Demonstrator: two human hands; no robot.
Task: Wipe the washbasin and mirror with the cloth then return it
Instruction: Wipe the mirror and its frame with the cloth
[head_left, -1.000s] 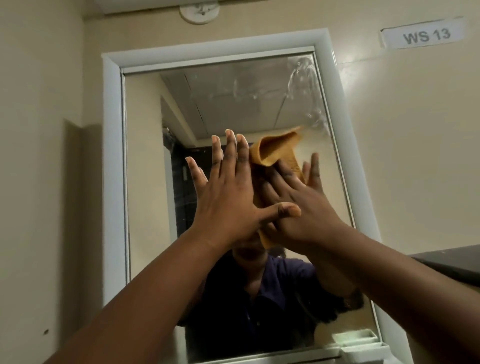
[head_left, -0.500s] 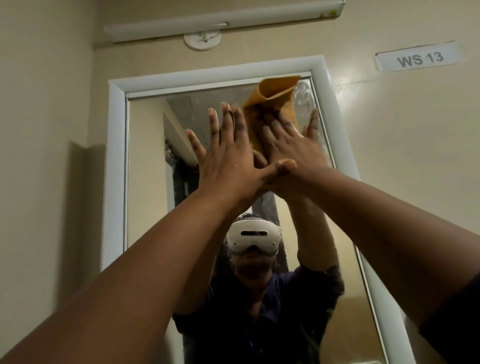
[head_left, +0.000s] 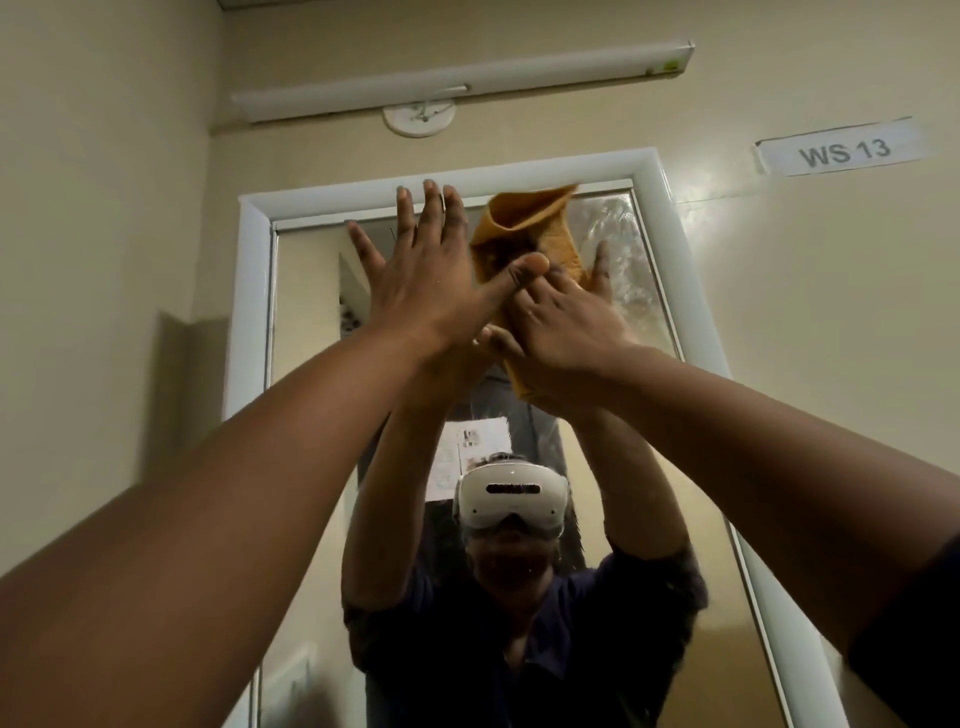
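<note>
The crumpled orange cloth (head_left: 524, 234) stands lengthwise up the white-framed wall mirror (head_left: 306, 312) (smeared top right), pressed by the flat right hand (head_left: 561, 322); the left hand (head_left: 431, 291) is spread wide, empty, on beige-walled glass.

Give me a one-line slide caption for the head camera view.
Right hand presses an orange cloth against the mirror near its top edge, left hand open beside it.
</note>
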